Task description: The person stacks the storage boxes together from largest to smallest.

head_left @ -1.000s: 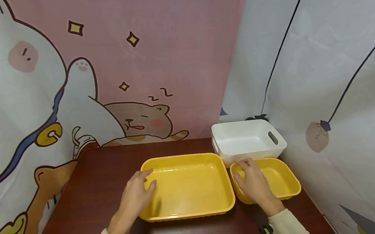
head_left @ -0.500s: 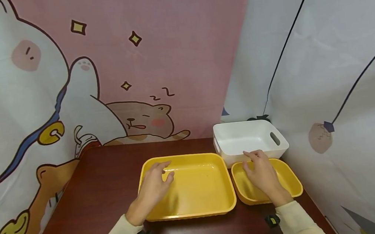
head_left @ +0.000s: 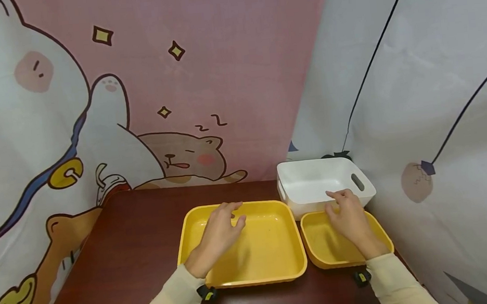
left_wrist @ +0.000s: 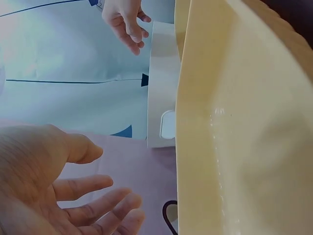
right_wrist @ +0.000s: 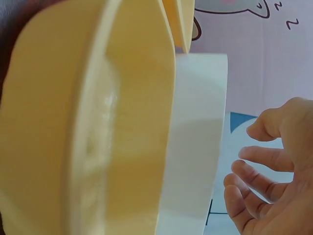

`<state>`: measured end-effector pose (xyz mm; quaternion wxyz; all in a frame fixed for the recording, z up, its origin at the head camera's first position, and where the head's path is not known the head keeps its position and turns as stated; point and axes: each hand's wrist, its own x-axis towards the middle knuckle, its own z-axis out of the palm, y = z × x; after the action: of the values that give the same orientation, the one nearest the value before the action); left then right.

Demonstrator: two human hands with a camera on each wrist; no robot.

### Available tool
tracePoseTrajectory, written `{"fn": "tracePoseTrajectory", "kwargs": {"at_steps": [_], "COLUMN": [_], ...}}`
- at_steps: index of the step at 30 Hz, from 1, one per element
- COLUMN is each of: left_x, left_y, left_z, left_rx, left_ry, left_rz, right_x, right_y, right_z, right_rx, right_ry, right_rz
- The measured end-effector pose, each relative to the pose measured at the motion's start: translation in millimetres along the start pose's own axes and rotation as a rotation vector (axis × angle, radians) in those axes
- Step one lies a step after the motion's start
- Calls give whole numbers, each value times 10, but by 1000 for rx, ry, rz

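Over the large yellow tray (head_left: 273,246) hangs my left hand (head_left: 221,230), fingers loosely bent and holding nothing. In the left wrist view that hand (left_wrist: 63,186) shows its thumb and fingers spread apart above the tray's rim (left_wrist: 183,161). My right hand (head_left: 350,217) hovers above the small yellow bin (head_left: 327,246), its fingertips overlapping the front rim of the white basket (head_left: 307,180) in the head view. From the right wrist view, its relaxed fingers (right_wrist: 266,159) hold nothing. The tray and bin both look bare inside.
The white basket with oval handle holes stands behind the small bin, near the right wall (head_left: 449,119). The dark red-brown table (head_left: 142,238) extends left of the tray. A pink cartoon-printed backdrop (head_left: 237,75) rises behind the table.
My left hand has moved right and forward, from the tray's left rim to over its interior. My right hand has shifted slightly right and forward, toward the white basket. The containers have stayed put.
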<state>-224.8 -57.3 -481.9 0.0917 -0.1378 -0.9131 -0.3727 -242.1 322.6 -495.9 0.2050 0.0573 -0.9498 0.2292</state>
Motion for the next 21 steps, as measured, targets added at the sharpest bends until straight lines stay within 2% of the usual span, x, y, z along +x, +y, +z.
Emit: {"fn": "tracePoseTrajectory", "kwargs": {"at_steps": [8,21], "left_x": [108,189], "left_y": [74,94], "left_z": [67,155], "left_rx": [-5,5], "left_ry": [-26,-8], "left_rz": [11,39], "right_x": [101,199], "right_y": [75,131], "right_z": [-53,-79], "right_rx": [-24,-19], "right_ry": [-39,-8], "right_rz": [58,35]}}
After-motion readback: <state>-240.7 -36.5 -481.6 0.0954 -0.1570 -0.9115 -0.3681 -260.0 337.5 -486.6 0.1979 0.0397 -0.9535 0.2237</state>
